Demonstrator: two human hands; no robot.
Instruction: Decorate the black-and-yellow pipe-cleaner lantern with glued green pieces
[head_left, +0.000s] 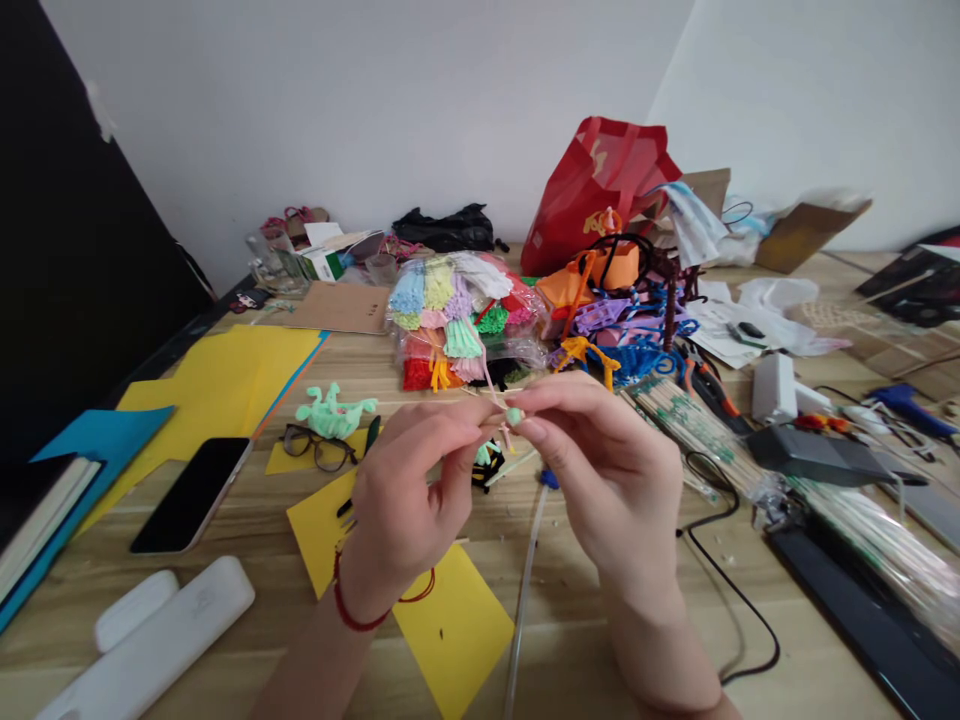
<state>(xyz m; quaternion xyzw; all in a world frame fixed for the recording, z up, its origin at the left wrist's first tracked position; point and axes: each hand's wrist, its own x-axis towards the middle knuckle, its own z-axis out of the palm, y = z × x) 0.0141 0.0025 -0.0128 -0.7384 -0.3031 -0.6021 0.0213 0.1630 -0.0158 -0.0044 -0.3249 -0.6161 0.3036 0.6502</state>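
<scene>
Both hands meet in front of me above the table. My left hand, with a red cord bracelet on its wrist, is closed in a pinch at a thin pink pipe cleaner. My right hand pinches a small round pale green piece between thumb and forefinger, right beside the pink strand. How the two are joined is hidden by my fingertips. Behind the hands lie a green pipe-cleaner figure and a pair of glasses. Yellow paper lies underneath.
Bagged colourful pipe cleaners and a red bag stand at the back. To the left are a phone and a white case. Bundled sticks, pliers and a black cable lie right.
</scene>
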